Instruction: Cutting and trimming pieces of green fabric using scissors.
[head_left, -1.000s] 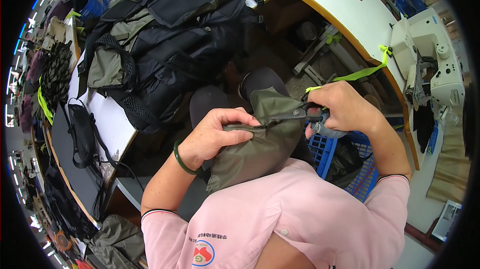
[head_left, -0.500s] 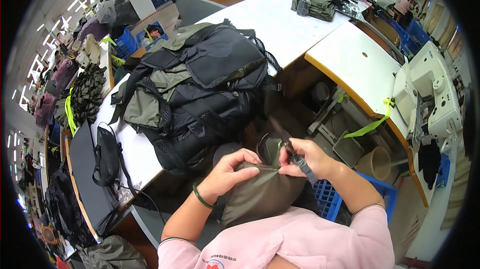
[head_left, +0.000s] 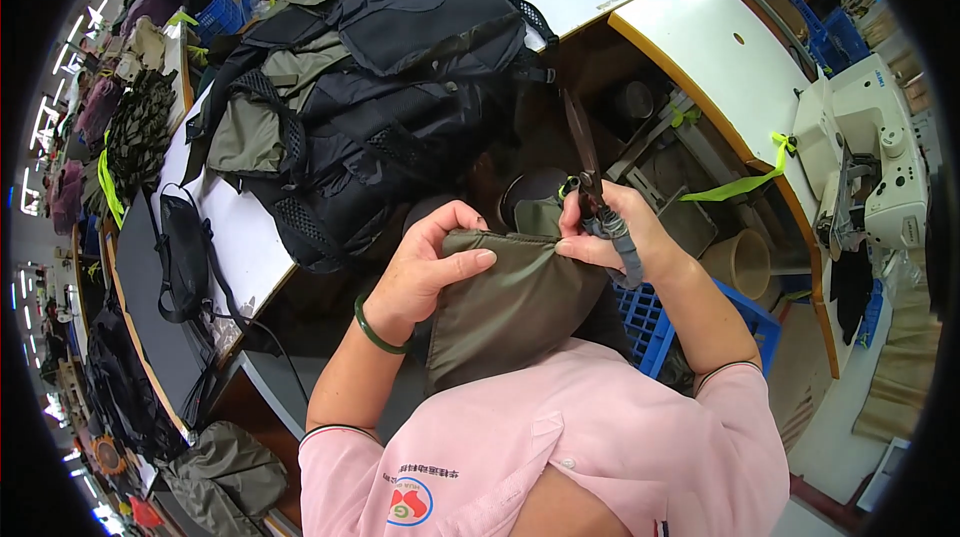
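Note:
An olive-green fabric piece [head_left: 505,312] with a seamed top edge hangs between my hands, in front of my chest. My left hand [head_left: 425,272], wearing a green bangle, pinches its upper left edge between thumb and fingers. At the upper right edge, my right hand [head_left: 635,232] grips the cloth with thumb and forefinger. That same hand also holds scissors [head_left: 578,132], their dark blades pointing away from me and grey wrapping on the handle. Beyond my hands, a black and olive backpack [head_left: 400,117] lies on the white table.
A blue crate [head_left: 745,322] stands below my right arm, beside a tan bin [head_left: 740,262]. To the right, a sewing machine [head_left: 875,152] sits on a white worktop [head_left: 690,47] with a neon yellow strip [head_left: 735,187]. A black pouch with straps [head_left: 185,247] lies at left.
The view has shifted, so table and backpack appear higher. My hands have drawn slightly apart along the fabric's edge, and the fabric hangs flatter. Both grips and the scissors are kept.

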The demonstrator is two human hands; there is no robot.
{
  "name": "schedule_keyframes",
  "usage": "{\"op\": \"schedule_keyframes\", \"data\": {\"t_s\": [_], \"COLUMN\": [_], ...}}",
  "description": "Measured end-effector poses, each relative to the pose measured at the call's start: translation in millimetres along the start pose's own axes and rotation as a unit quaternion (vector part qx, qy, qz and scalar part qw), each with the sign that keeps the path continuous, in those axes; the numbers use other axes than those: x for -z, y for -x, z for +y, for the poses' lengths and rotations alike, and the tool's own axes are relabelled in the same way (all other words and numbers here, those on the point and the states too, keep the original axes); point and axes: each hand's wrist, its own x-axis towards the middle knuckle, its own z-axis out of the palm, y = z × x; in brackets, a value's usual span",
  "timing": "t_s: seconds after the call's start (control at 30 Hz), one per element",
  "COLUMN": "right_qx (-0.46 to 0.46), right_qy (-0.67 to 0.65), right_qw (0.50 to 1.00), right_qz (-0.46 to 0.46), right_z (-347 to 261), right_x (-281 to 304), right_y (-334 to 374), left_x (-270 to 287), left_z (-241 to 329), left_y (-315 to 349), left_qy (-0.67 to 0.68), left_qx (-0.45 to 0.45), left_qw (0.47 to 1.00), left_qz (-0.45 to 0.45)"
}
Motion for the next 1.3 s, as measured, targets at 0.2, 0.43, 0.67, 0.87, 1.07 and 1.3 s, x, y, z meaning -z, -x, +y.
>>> {"op": "schedule_keyframes", "data": {"t_s": [0.2,0.43,0.67,0.87,1.07,1.3], "right_qx": [-0.001,0.115,0.242,0.238,0.244,0.253], "right_qy": [0.031,0.164,0.425,0.582,0.572,0.581], "right_qw": [0.999,0.978,0.872,0.778,0.783,0.774], "right_qz": [0.012,0.054,0.028,0.020,0.004,-0.005], "right_z": [-4.0,9.1,-10.7,-35.6,-36.1,-36.7], "right_x": [-4.8,-3.7,30.2,44.1,39.7,37.4], "right_y": [8.5,25.1,25.1,27.6,25.2,22.4], "left_x": [-7.2,-1.9,0.8,-0.8,-2.0,-4.7], "left_z": [-9.8,-17.9,-18.7,-20.9,-21.9,-23.2], "left_y": [3.5,10.3,13.2,15.2,14.9,12.8], "left_qy": [-0.122,-0.463,-0.453,-0.442,-0.435,-0.434], "left_qx": [-0.157,-0.482,-0.531,-0.531,-0.532,-0.528], "left_qw": [0.979,0.744,0.716,0.722,0.725,0.729], "left_qz": [0.045,0.002,-0.026,-0.033,-0.039,-0.038]}}
